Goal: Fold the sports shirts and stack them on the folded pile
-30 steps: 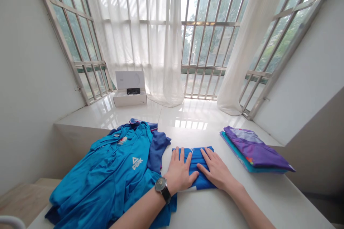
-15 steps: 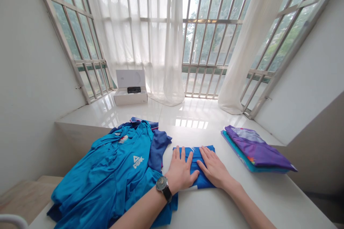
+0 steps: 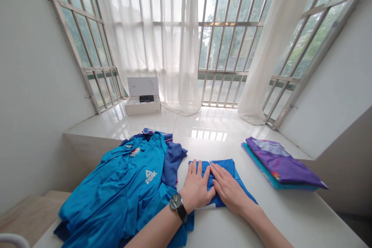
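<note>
A small folded blue garment (image 3: 232,171) lies on the white table (image 3: 290,217) in front of me. My left hand (image 3: 197,188), with a dark wristwatch (image 3: 178,204) on the wrist, lies flat on its left half, fingers stretched out. My right hand (image 3: 228,189) lies flat beside it on the garment's middle, fingers straight and close together. Neither hand grips anything. The garment's right part shows uncovered beyond my right hand.
A heap of loose blue sports shirts (image 3: 122,193) covers the table's left side. A folded stack, purple on teal (image 3: 279,166), sits at the right. An open white box (image 3: 143,100) stands on the glossy window ledge, below barred windows and sheer curtains (image 3: 162,38).
My right hand has slid leftward across the garment toward my left hand, uncovering the garment's right side. The view has tilted slightly.
</note>
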The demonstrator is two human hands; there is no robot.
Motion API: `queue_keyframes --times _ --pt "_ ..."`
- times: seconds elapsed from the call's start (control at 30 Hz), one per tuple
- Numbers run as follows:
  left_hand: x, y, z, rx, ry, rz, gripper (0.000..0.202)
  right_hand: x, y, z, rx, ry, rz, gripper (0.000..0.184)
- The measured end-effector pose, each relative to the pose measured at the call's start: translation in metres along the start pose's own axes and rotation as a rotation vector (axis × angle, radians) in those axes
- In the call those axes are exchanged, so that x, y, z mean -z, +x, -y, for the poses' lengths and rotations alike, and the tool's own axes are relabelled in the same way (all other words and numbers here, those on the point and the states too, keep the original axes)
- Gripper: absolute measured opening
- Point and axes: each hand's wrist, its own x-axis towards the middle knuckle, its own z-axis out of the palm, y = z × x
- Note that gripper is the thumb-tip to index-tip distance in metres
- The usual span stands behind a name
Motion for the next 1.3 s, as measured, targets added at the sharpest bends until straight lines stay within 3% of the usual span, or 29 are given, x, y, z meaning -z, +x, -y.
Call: queue_keyframes --times 0.1,0.43,0.73,0.97,1.3 --pt "0.000 0.000 0.000 0.001 0.009 0.007 0.073 -0.004 -0.001 -0.004 -0.051 -0.036 0.041 0.061" --pt "0.002 0.000 -0.002 0.014 0.029 0.024 0.074 -0.002 -0.006 -0.023 -0.254 -0.125 -0.032 0.079" --pt "-0.002 0.001 0.000 -0.003 0.020 -0.006 0.072 -0.003 -0.003 -0.004 -0.004 -0.009 0.011 0.061" --pt "0.000 0.000 0.000 0.009 -0.003 0.010 0.074 -0.005 -0.006 -0.024 -0.152 -0.077 -0.012 0.073" --pt "0.003 -0.002 -0.001 0.003 -0.016 0.006 0.073 0.002 -0.007 -0.040 -0.207 -0.047 0.030 0.083"
